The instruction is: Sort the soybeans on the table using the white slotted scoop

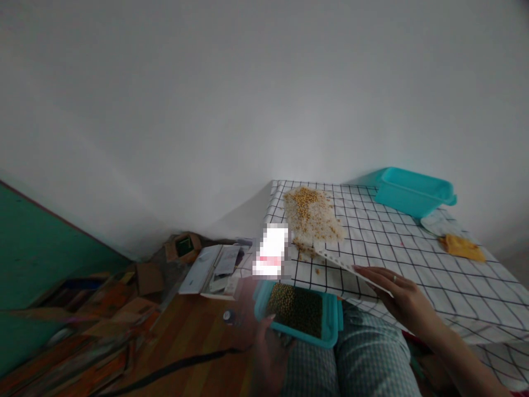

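My left hand (269, 350) grips the near left side of a teal plastic container (297, 331), its thumb on the rim. The container sits over my lap, just below the table's edge, and holds yellow beans (283, 298) and small dark green beans (308, 317). Between the fingers and thumb of my right hand (392, 286) is a thin white plate (341, 263) with a row of small holes or notches. Its far end reaches loose yellow beans near the table's front edge. Behind it, more yellow beans (305, 201) lie over whitish, rice-like grains (322, 220).
A white checked cloth (372, 231) covers the table. At the back right stands a teal bin (413, 190), with a clear bag and a yellow cloth (463, 247) beside it. Cardboard boxes (149, 278) and an open white box (202, 270) lie left of the table. A pixelated patch hides the table's left edge.
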Tool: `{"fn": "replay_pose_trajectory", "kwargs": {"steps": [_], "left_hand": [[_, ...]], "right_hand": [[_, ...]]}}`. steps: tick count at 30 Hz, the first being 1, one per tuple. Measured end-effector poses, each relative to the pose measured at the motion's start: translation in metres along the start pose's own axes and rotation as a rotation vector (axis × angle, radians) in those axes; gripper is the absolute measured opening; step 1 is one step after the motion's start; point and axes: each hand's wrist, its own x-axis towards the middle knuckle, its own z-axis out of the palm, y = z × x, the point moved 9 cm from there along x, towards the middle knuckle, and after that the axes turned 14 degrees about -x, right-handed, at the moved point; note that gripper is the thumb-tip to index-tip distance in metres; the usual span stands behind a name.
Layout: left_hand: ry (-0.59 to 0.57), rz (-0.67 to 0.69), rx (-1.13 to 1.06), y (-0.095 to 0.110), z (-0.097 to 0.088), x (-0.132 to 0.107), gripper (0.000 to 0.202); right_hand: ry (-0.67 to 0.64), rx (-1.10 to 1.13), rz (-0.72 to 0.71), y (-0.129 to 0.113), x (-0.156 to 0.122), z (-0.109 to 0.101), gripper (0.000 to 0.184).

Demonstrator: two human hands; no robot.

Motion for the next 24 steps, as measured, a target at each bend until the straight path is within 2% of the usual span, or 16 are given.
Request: {"fn": "replay_pose_trajectory", "kwargs": {"steps": [7,14,20,24], "left_hand": [[-0.004,0.002,-0.004,-0.001,-0.003,0.003,0.029],[0.030,0.020,0.007,0.001,-0.006,0.003,0.027],[0.038,0.034,-0.001,0.001,-0.005,0.003,0.029],[0.035,0.017,-0.007,-0.002,-0.006,0.003,0.028]], "right_hand": [[-0.025,0.010,-0.083,-0.022,-0.012,-0.001,0.051],[-0.001,-0.025,-0.032,-0.010,-0.023,0.002,0.050],[-0.038,-0.025,-0.068,-0.023,-0.033,0.005,0.052],[-0.019,-0.022,-0.029,-0.022,-0.036,0.001,0.050]]}}
